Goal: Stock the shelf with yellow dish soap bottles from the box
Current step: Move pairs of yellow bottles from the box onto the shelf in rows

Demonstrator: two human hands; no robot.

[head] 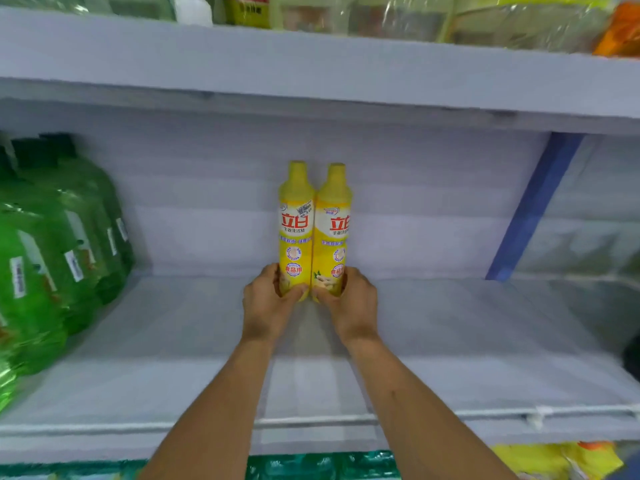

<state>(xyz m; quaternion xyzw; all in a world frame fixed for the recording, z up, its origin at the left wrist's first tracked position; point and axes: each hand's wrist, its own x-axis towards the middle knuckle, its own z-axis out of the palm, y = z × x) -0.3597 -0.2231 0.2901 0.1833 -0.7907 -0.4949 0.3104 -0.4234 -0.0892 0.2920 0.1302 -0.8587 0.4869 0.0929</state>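
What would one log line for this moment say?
step: placing bottles | left hand: grips left bottle | right hand: grips right bottle | pose: upright, side by side, at back of shelf

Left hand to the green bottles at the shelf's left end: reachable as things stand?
Probably not yet: the left hand grips the left yellow bottle. Once it lets go, the bare shelf between it and the green bottles looks unobstructed.
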